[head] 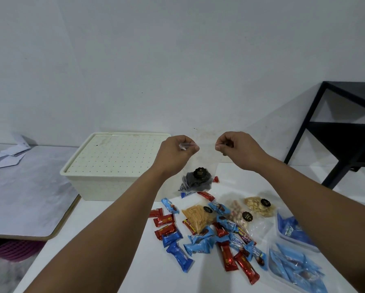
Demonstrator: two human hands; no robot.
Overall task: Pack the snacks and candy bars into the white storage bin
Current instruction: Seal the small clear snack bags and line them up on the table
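Note:
My left hand [178, 152] and my right hand [236, 148] each pinch a top corner of a clear snack bag [196, 180] with dark pieces and a black label, which hangs between them above the table. The white storage bin [114, 166], lid on, stands to the left of the hands. On the white table [135, 261] lie several blue candy bars [178, 255], red candy bars [227, 259], a bag of orange sticks [195, 217], a bag of peanuts [239, 214] and a bag of pale nuts [259, 206].
Clear bags of blue wrapped snacks [293, 265] lie at the table's right edge. A black metal shelf [336, 134] stands at the back right. A lower grey table [23, 197] with papers [12, 155] adjoins on the left. A white wall is behind.

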